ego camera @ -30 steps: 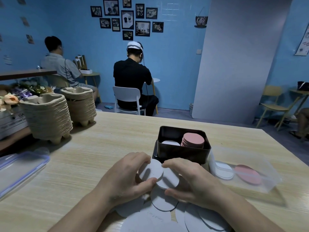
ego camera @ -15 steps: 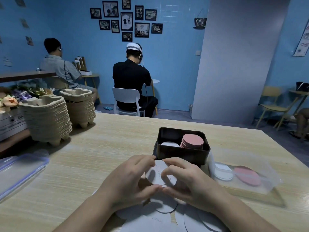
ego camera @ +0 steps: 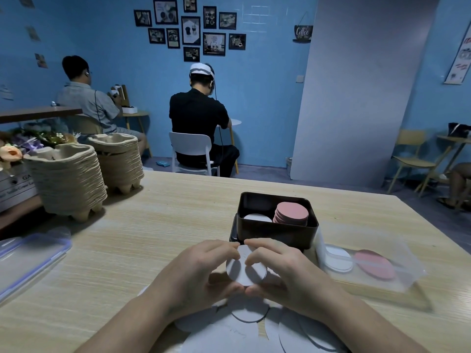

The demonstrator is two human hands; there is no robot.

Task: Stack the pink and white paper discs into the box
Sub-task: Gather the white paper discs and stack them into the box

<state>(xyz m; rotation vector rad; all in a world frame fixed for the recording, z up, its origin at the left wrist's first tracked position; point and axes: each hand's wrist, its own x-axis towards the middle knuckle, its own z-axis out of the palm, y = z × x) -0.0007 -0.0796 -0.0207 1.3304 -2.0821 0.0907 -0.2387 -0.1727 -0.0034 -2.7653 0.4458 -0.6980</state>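
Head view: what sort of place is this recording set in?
Likely a café-themed room used as a workspace. A Coffee sign and framed coffee pictures hang on the blue wall, stacks of pulp cup trays stand on the wooden table, and other seated people work at small tables.

An open black box [ego camera: 276, 231] is seen with a tall pink stack [ego camera: 292, 212] in its right half and a low white stack [ego camera: 257, 217] in its left, gripped white discs [ego camera: 240, 270] are raised and tilted just in front of its near wall, and loose white discs [ego camera: 251, 312] are spread overlapping nearest the camera.
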